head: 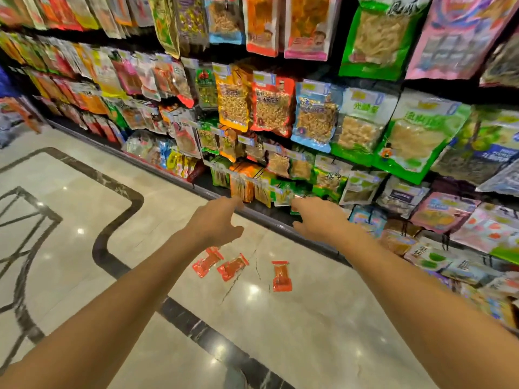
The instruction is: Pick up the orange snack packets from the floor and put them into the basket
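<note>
Three orange snack packets lie on the shiny tiled floor near the foot of the shelves: one (207,261) partly under my left wrist, a second (232,267) beside it, and a third (281,276) apart to the right. My left hand (217,220) is stretched out above the first two, fingers apart, holding nothing. My right hand (320,217) reaches forward toward the lowest shelf row, fingers loosely spread and empty. No basket is in view.
A long shelf wall (309,116) packed with hanging snack bags runs from far left to near right. Its metal base rail (269,220) lies just beyond the packets. The beige floor has dark curved inlay bands (118,220).
</note>
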